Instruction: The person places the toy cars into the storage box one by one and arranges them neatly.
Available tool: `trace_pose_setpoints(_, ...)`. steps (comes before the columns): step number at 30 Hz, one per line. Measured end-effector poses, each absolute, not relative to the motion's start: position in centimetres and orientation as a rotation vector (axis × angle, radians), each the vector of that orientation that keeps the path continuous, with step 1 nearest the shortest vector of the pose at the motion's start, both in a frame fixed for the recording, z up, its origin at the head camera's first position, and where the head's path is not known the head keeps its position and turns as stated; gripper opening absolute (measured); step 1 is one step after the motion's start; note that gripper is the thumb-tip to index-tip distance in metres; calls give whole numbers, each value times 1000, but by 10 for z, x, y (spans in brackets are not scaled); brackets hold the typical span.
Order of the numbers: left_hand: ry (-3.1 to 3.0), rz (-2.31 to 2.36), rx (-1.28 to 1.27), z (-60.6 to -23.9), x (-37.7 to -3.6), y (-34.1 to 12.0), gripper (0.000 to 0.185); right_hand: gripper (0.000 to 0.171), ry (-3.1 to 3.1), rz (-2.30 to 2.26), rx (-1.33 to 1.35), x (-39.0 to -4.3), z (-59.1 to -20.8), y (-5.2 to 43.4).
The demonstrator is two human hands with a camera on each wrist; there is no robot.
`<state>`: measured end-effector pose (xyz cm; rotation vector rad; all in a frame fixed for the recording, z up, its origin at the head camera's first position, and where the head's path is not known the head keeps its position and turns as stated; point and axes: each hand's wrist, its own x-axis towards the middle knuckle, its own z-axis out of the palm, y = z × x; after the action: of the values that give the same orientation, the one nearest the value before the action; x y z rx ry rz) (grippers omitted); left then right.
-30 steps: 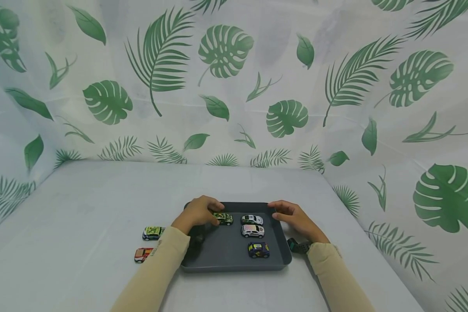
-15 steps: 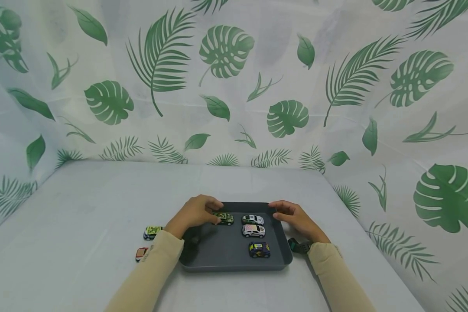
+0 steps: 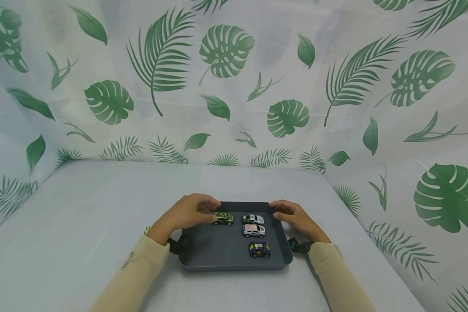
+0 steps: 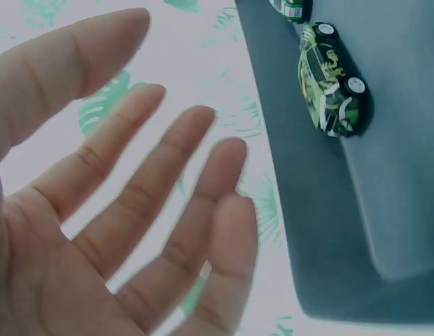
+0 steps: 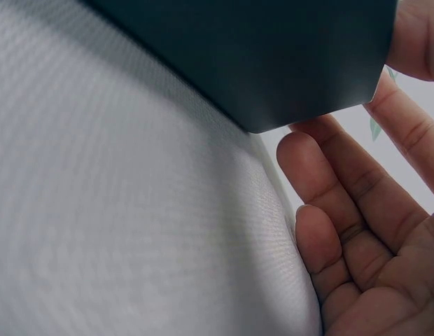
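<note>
Hovering over the far left corner of the tray (image 3: 234, 260), the left hand (image 3: 187, 212) has its fingers straight and spread, holding nothing; the left wrist view shows the open palm (image 4: 98, 231) with the fingers apart and the green car (image 4: 330, 89) just beyond the fingertips, clear of them. In the head view that green car (image 3: 223, 218) sits on the tray floor just right of the left hand's fingertips. The right hand (image 3: 296, 219) rests at the tray's far right corner, fingers loosely bent against the outer wall; the right wrist view shows the fingers (image 5: 322, 210) lying relaxed beside the tray's corner (image 5: 273, 63), not curled round it. The two hands are well apart, one at each far corner of the tray.

Between the hands, nearer the right one, stand a white car (image 3: 252, 219) and, just nearer the person, a checked car (image 3: 253, 230). A blue car (image 3: 259, 249) stands nearer still, left of the right wrist. A small bit of another car (image 3: 147, 229) shows on the table just left of the left wrist, mostly hidden by the sleeve. A dark wrist strap (image 3: 299, 246) sits on the right wrist, outside the tray.
</note>
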<state>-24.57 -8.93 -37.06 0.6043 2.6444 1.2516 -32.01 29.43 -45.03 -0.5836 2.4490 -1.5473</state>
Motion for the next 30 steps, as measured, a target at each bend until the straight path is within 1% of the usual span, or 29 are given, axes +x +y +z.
trace_pose_setpoints(7,2588,1266,799,-367,-239,-104,42,40,2459,-1545,-577,-320,-450,295)
trace_pose_setpoints(12,2511,1326,888,-366,-233,-116,41,41,2457,-1547,-580,-319,-450,295)
trace_pose_setpoints(19,2496,1346,936,-373,-229,-134,41,41,2468,-1541,-588,-321,-452,295)
trace_pose_setpoints(26,2510,1320,1036,-380,-229,-151,41,42,2466,-1542,-583,-320,-451,293)
trace_pose_setpoints(30,2533,1344,1006,-384,-229,-163,41,41,2467,-1540,-588,-319,-450,292)
